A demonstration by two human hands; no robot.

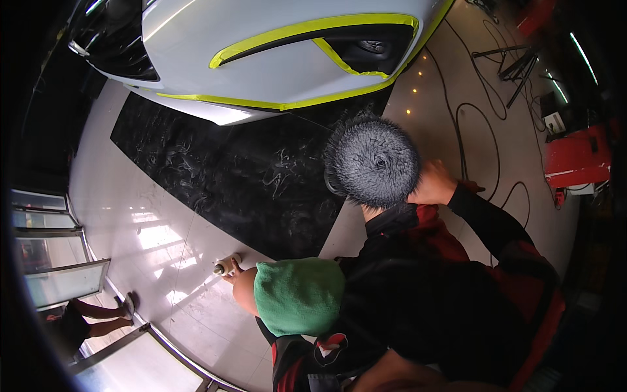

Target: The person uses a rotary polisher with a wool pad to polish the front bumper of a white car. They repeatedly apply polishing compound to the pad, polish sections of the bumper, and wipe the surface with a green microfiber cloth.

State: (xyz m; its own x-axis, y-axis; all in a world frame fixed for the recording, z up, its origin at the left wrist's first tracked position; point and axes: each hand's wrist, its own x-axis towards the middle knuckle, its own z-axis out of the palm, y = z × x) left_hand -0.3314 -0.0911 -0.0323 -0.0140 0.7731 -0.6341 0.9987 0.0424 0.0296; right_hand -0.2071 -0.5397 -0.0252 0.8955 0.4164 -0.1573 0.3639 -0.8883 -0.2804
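A round, grey-and-black wool polishing pad (372, 159) faces up at me, a small hole at its middle. It appears to sit on a hand-held polisher, whose body is mostly hidden beneath the pad and against my dark jacket. My right hand (433, 182) is closed at the pad's right edge, on what seems to be the tool's handle. Lower and out to the left, my left hand (236, 274) holds a small pale bottle (230, 261), its cap turned up towards me. A green cloth (299, 296) drapes over my left arm.
Ahead stands a white car bumper (196, 63) edged with yellow masking tape (323, 22). A black mat (235, 181) covers the floor beneath. Cables (463, 132), a tripod stand (514, 66) and a red cabinet (578, 154) are on the right. Another person's legs (105, 318) show near glass panels (137, 365).
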